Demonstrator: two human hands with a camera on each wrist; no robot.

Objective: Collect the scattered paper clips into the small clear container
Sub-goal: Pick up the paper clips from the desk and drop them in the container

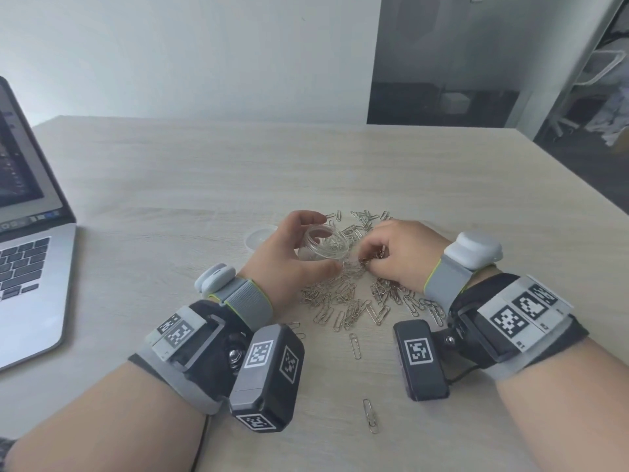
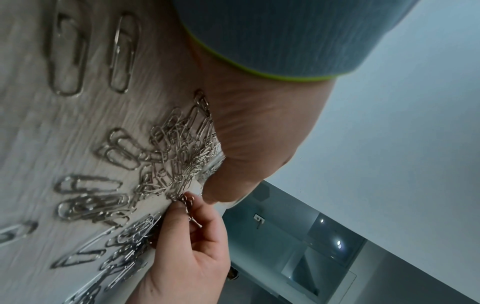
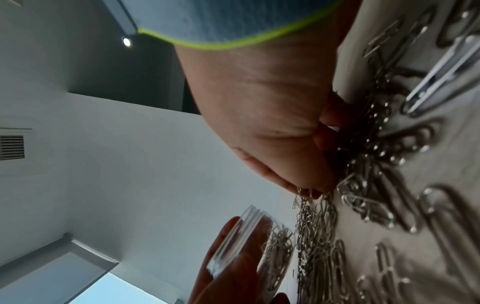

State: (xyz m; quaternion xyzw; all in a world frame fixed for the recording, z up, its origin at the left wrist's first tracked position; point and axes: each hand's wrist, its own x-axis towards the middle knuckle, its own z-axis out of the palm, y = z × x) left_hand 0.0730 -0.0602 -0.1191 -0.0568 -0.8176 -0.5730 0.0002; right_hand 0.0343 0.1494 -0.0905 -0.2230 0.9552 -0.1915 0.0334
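I see a laptop (image 1: 30,233) on the left of the table (image 1: 170,172). A clear lid (image 1: 260,235) lies flat beside my left hand (image 1: 289,253), whose fingers curl around the small jar (image 1: 325,245), tipped, with some clips inside. My right hand (image 1: 401,257) pinches a few paper clips (image 1: 343,301) from the pile beside the jar.

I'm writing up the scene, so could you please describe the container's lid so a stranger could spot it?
Start at the laptop on the table's left and look right toward the left hand. Just beyond that hand lies the lid: a flat, clear disc, unlike the upright jar and the wire paper clips.
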